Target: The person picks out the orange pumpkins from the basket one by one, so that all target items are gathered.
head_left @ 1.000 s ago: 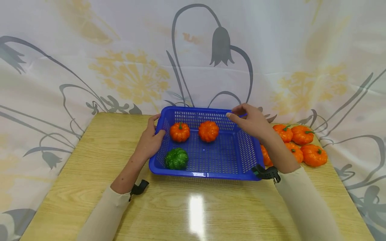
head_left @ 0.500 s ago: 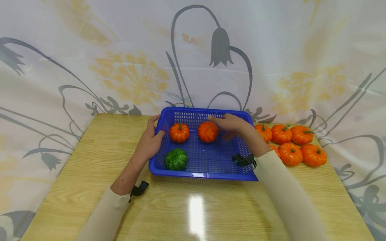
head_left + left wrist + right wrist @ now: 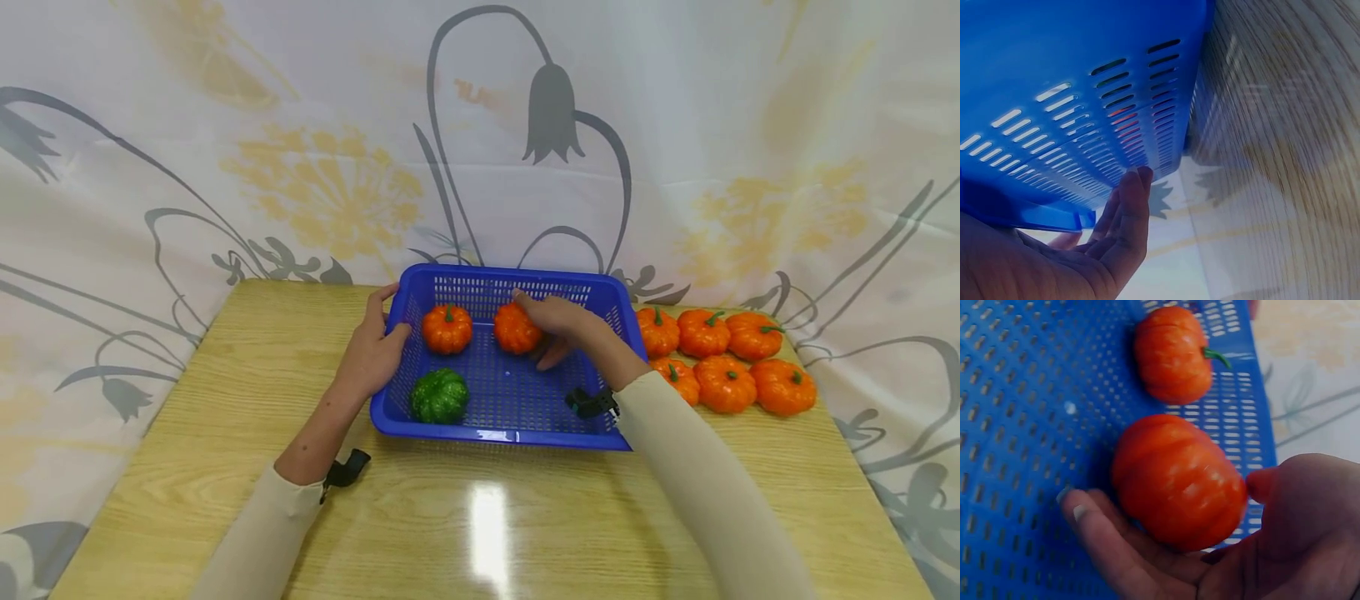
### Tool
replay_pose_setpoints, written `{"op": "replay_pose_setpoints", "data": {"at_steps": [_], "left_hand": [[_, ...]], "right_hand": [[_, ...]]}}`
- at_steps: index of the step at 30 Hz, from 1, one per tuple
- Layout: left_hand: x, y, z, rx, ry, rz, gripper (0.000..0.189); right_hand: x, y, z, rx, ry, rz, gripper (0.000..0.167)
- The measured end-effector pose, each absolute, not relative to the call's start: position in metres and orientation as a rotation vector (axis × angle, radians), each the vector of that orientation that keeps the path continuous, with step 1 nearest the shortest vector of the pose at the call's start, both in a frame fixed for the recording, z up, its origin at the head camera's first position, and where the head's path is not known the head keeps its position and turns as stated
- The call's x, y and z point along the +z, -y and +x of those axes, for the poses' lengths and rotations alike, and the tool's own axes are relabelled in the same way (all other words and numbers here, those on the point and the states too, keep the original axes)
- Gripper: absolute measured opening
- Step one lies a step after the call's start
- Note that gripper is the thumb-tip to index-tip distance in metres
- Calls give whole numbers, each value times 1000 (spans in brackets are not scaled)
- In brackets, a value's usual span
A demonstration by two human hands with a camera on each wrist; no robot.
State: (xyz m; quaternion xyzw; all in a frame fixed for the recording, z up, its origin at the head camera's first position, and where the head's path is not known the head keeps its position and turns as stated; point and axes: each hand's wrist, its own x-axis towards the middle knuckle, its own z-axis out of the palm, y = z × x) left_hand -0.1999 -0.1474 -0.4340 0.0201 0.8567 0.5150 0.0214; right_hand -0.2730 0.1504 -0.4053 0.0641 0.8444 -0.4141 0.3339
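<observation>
A blue slotted plastic basket (image 3: 487, 435) stands on the table. My left hand (image 3: 371, 354) grips its left rim, thumb over the edge; in the left wrist view the fingers (image 3: 1132, 200) lie along the outer wall. Inside, my right hand (image 3: 558, 321) holds a small orange pumpkin (image 3: 516, 327) near the back wall. From the right wrist view, the thumb touches one side of that pumpkin (image 3: 1179, 484) and the fingers curl round the other. Another orange pumpkin (image 3: 447, 330), with a green stem, sits at the back left. A green pumpkin (image 3: 439, 396) lies at the front left.
To the right of the basket, several orange pumpkins (image 3: 726, 384) lie in two rows on the wooden table (image 3: 390, 533). A flower-patterned curtain (image 3: 337, 167) hangs behind and at the sides of the table.
My right hand has moved left from the basket's back right rim to the orange pumpkin and closed round it. The left hand and the basket have stayed in place.
</observation>
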Motion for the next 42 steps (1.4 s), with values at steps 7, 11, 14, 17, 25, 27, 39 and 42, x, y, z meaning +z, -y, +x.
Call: {"op": "replay_pose_setpoints", "data": {"at_steps": [7,11,14,17,25,27,39,42], "left_hand": [[-434,149,-198,1588,-2661,44,63],[-434,149,-198,1587,-2667,40,63],[-433,149,-199,1592,-2667,45,63],[-433,149,-200,1595,-2669,47,63],[-433,150,-201,1602,-2661,49,63],[-434,150,-201,1607,-2659,52,63],[-436,148,-202,1601,-2673,59,63],[-436,148,-201,1599,-2673,57,63]], "right_hand": [[-408,-145,-275,-1077,-2170,198,78],[-407,-146,-275,-1127,-2160,175,66],[-405,-147,-275,-1152,-2172,140,62],[-404,-146,-275,-1122,-2193,99,69],[-405,-143,-274,-928,-2280,-103,79],[-404,-143,-273,-832,-2340,-225,76],[-399,-142,-259,-439,-2223,-895,105],[-402,-139,-254,-387,-2245,-943,107]]}}
